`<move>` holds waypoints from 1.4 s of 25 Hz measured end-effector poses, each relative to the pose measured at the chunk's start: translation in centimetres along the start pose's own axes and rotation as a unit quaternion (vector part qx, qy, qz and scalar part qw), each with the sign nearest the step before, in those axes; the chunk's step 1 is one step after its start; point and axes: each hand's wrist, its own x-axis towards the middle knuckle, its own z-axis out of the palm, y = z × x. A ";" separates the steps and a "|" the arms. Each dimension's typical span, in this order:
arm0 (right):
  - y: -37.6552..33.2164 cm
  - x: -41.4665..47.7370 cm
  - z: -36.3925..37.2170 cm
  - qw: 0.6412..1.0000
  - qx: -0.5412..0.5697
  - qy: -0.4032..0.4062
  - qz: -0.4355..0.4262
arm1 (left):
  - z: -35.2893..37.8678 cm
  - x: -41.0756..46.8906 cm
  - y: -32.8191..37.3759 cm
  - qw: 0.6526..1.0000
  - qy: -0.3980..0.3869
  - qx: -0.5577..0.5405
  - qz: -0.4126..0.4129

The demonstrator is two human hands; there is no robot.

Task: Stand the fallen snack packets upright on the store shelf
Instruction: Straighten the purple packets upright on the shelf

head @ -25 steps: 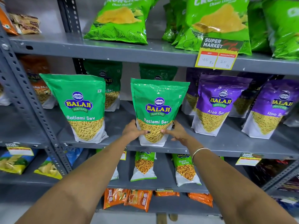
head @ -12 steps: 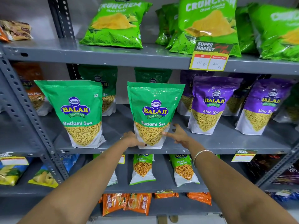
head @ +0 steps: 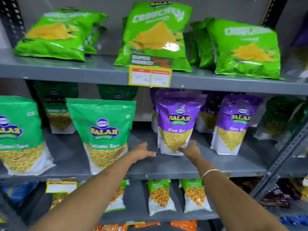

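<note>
Purple Aloo Sev packet (head: 177, 124) upright on middle shelf (head: 216, 169), seemingly leaning slightly.

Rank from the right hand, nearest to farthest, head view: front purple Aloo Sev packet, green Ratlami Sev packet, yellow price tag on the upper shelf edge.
From the right hand:
1. Purple Aloo Sev packet, directly at the fingers, touching its lower edge.
2. Green Ratlami Sev packet, to the left on the same shelf, beyond the left hand.
3. Yellow price tag, above, on the upper shelf edge.
</note>
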 end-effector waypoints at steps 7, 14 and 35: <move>1.4 7.5 -3.1 0.950 0.170 -0.244 -0.092 | 4.9 7.5 3.7 0.969 0.111 -0.217 0.043; 2.6 4.5 -4.6 0.932 0.162 -0.299 -0.129 | 6.7 4.0 3.1 0.973 0.152 -0.172 0.030; 3.3 -1.4 -5.7 0.949 0.145 -0.270 -0.067 | 7.4 -0.7 2.7 0.981 0.166 -0.098 0.005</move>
